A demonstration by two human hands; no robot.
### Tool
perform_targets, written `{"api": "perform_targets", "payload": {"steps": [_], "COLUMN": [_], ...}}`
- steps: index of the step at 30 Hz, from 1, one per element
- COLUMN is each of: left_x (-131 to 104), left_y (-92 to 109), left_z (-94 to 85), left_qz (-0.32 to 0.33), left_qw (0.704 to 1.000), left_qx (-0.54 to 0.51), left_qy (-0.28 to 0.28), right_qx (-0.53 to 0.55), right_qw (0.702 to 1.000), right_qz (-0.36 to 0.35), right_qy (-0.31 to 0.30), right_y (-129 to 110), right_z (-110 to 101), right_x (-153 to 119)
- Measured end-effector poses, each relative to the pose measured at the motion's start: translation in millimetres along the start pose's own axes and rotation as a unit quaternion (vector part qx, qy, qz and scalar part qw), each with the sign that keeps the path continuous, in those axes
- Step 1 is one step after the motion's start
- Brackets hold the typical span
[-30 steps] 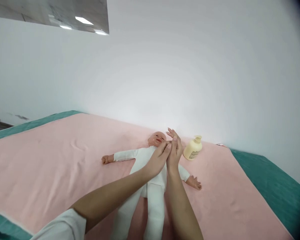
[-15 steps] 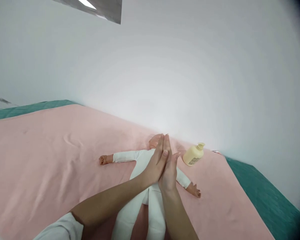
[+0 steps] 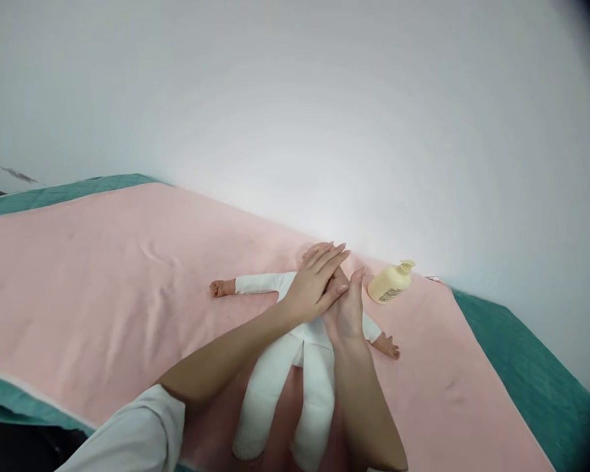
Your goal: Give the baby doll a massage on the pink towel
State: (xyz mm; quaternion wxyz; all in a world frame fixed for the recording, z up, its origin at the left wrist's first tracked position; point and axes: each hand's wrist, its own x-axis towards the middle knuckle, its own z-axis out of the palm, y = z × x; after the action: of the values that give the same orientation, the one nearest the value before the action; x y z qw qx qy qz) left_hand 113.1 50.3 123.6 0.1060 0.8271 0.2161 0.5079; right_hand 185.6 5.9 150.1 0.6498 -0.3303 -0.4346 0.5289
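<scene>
Palm to palm, my left hand (image 3: 311, 288) lies across my right hand (image 3: 348, 308), with the fingers of both stretched out and nothing visible between them. Both hands are above the chest of a baby doll (image 3: 265, 387) lying on its back, its head and part of its torso hidden behind them. The doll has a white cloth body, spread arms and bare brown hands. To the right of my right hand stands a pale yellow pump bottle (image 3: 389, 283) with dark print, tilted in this view, not touched by either hand.
A pink blanket (image 3: 128, 295) with soft wrinkles lies under the doll and bottle. Green padding (image 3: 526, 347) shows past its edges. A white wall (image 3: 295, 118) rises directly behind. A small patterned item (image 3: 435, 279) lies at the blanket's far right edge.
My palms were pressed together with fingers pointing up and away; now the left hand has turned and slid over the right, fingers slanting right. The view has tilted down somewhat.
</scene>
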Motion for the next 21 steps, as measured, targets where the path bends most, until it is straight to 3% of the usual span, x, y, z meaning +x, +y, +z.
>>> {"api": "perform_targets", "payload": {"steps": [4,7,10,14,21], "left_x": [9,6,-7,-28,-38], "left_y": [-15,-18,-23,-36,-44], "left_z": [-17.8,-33.1,-39.2,-30.7,-19.1], "left_qz": [0.011,-0.012,-0.018,-0.032,0.011], "left_qw": [0.998,0.999,0.999,0.996,0.993], "left_qx": [0.054,0.050,0.017,-0.038,-0.116], "left_qy": [-0.015,0.015,0.047,0.069,0.007], "right_qx": [-0.141,-0.281,-0.386,-0.428,-0.499], "right_qw": [0.986,0.945,0.900,0.858,0.786], "right_qz": [-0.011,-0.025,-0.026,-0.050,-0.113], "right_qy": [-0.087,-0.167,-0.202,-0.281,-0.347], "right_y": [-11,-15,-6,17,38], "right_z": [-34,-63,-82,-88,-89], "right_x": [16,14,0,-15,-9]}}
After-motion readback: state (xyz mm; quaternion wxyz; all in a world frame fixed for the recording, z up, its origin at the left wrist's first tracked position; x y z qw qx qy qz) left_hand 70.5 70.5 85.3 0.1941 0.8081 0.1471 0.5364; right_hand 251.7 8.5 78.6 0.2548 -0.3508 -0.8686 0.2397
